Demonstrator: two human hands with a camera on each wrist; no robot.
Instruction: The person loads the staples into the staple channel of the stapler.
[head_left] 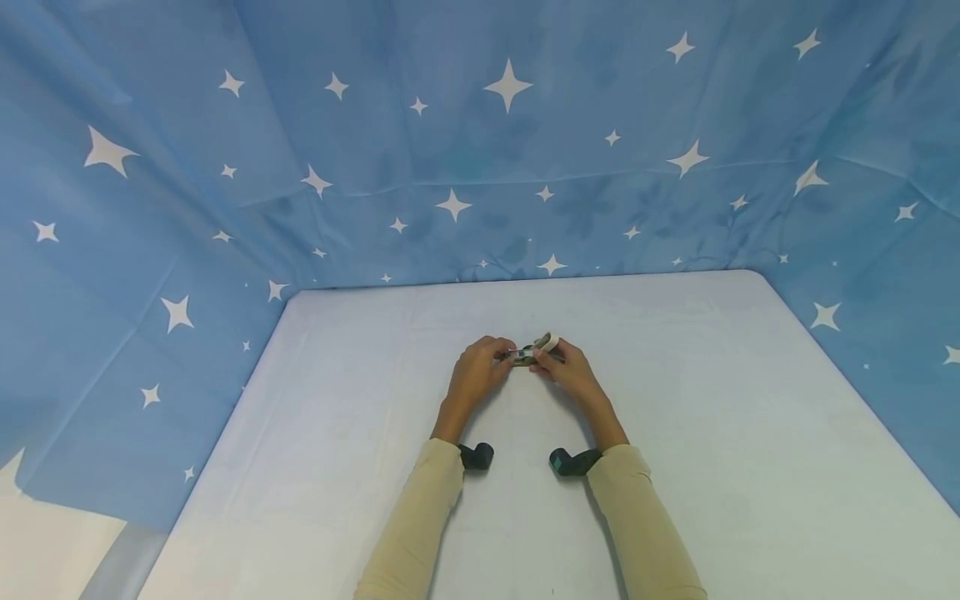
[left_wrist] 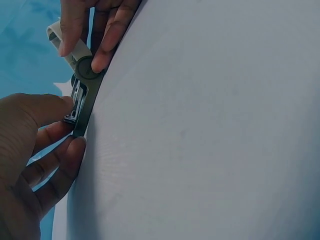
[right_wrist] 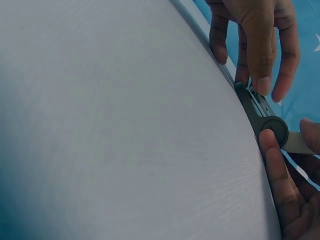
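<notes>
A small dark green and cream stapler (head_left: pixel 522 357), its cream cover swung up, is between both hands above the white table. My left hand (head_left: pixel 476 368) pinches its far end: the thumb lies on the metal channel (left_wrist: pixel 76 95) and a fingertip touches the base's tip. With thumb and fingers my right hand (head_left: pixel 575 375) grips the other end, round the cream cover (left_wrist: pixel 80 51) and the round pivot (right_wrist: pixel 275 131). Both wrist views show the green base close to the table edge line. What lies inside the channel is too small to tell.
The white tabletop (head_left: pixel 337 417) stretches around both arms. A blue curtain with white stars (head_left: pixel 450 150) hangs behind it and along the sides. Dark wrist cameras (head_left: pixel 573 462) stick inward from the beige sleeves (head_left: pixel 645 525).
</notes>
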